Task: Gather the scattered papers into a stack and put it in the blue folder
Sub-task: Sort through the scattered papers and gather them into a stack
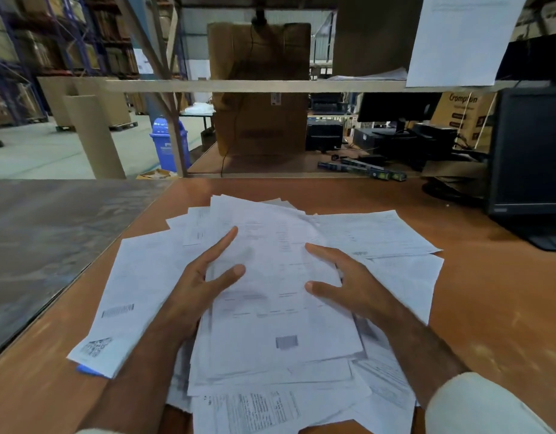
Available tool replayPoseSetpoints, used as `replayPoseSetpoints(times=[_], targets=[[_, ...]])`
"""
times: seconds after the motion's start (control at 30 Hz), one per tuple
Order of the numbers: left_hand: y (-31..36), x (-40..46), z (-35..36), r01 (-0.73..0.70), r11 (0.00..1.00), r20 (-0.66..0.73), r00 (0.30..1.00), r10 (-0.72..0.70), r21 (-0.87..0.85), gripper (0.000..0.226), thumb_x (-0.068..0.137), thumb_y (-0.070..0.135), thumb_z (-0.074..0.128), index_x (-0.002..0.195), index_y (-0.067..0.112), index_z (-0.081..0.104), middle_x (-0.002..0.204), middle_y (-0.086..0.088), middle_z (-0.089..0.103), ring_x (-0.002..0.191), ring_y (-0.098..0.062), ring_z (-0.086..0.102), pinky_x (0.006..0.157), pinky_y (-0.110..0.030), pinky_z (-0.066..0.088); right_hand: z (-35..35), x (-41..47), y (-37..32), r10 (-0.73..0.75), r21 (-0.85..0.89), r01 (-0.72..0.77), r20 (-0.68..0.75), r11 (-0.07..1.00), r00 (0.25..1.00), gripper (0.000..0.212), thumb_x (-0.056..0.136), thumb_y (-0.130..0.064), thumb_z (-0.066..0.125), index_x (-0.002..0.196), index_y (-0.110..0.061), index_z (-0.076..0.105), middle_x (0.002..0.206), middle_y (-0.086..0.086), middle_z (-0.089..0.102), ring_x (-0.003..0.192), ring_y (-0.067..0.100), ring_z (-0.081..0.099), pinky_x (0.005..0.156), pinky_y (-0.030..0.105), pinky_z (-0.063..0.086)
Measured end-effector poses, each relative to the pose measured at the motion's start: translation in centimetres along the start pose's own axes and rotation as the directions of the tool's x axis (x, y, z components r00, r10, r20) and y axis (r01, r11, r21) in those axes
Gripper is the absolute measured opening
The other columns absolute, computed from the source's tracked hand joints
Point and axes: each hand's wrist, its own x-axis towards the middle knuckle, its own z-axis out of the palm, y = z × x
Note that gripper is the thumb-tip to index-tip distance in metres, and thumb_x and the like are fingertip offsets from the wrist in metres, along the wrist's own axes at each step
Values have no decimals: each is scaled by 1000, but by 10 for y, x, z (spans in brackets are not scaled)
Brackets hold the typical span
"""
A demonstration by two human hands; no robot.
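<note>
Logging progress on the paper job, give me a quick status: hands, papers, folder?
Left hand and right hand open, flanking the top sheets. Papers loose, fanned across the desk. Blue corner under left sheets, maybe the folder.

The papers are thin white sheets, matt, printed in grey and black with barcodes, some edges slightly curled. They lie on a table of orange-brown wood-look laminate, smooth with a faint sheen. Beside it a grey surface looks like dull, mottled metal or stone; which one cannot be told. A sliver of blue folder shows smooth and plain. The monitor is matt black plastic, the boxes brown corrugated cardboard, the bin glossy blue plastic.
</note>
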Motion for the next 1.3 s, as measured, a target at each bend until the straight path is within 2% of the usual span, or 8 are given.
replayPoseSetpoints(times=[0.33, 0.5, 0.63, 0.73, 0.97, 1.07, 1.17, 1.3], targets=[[-6, -2, -16, 138, 931, 31, 990, -135, -338, 43, 93, -5, 62, 122, 24, 76, 137, 2, 67, 123, -27, 65, 97, -43, 58, 24, 3, -3, 40, -231, -12, 119, 973, 992, 92, 75, -82, 59, 153, -59, 15, 170, -2, 9, 156, 19, 11, 122, 49, 21], [-3, -2, -17, 97, 869, 29, 995, -95, -486, 46, 89, -2, 64, 124, 26, 74, 139, 1, 66, 119, -24, 68, 84, -34, 61, 19, 0, -13, -36, 429, 49, -39, 902, 999, 51, 93, -38, 71, 140, -48, 52, 147, -23, 51, 136, 4, 49, 111, 36, 46], [-7, -1, -3, 10, 991, 69, 998, -1, -131, 49, 90, 2, 71, 131, 29, 68, 135, 25, 62, 124, 8, 56, 92, -6, 46, 14, -5, -17, -192, 336, 191, -33, 922, 981, 44, 91, -1, 71, 129, -22, 68, 133, -17, 65, 125, -5, 55, 101, 8, 40], [-8, 1, -5, 52, 977, 77, 996, -37, -209, 47, 92, 3, 69, 133, 26, 67, 137, 20, 64, 128, 3, 56, 100, -13, 48, 11, -5, -19, -218, 300, 213, -19, 930, 976, 48, 89, 3, 70, 131, -20, 67, 132, -21, 63, 121, -12, 55, 96, 3, 37], [-10, 7, -28, 1, 957, -131, 991, -40, -290, 47, 86, -20, 55, 120, 7, 73, 113, -3, 77, 107, -25, 71, 96, -37, 52, 19, -2, -24, -90, 361, 105, -59, 927, 994, 69, 93, -38, 70, 152, -43, 33, 155, -11, 42, 136, 12, 49, 110, 39, 46], [-19, 1, -76, -111, 909, -510, 852, -121, -401, 50, 84, -19, 51, 130, -3, 63, 111, -2, 72, 98, -16, 70, 85, -23, 56, 20, -8, -21, -72, -79, 92, 232, 993, 970, 92, 90, -63, 56, 160, -42, 0, 169, -10, 13, 148, 13, 31, 118, 41, 32], [-36, -6, -103, -198, 876, -673, 718, -176, -441, 57, 81, -18, 50, 135, -2, 61, 128, -4, 64, 119, -26, 63, 95, -25, 56, 37, -15, -22, -24, -455, 278, 487, 846, 873, 84, 81, -86, 30, 155, -55, 6, 170, -13, 7, 156, 13, 8, 124, 52, 7], [-35, 0, -89, -111, 880, -569, 799, -197, -461, 53, 84, -19, 49, 132, -1, 62, 120, -7, 66, 105, -22, 71, 85, -21, 59, 35, -9, -18, 82, -558, 242, 492, 794, 866, 81, 80, -88, 39, 151, -64, 6, 171, -7, -2, 157, 18, 1, 124, 54, 6]])
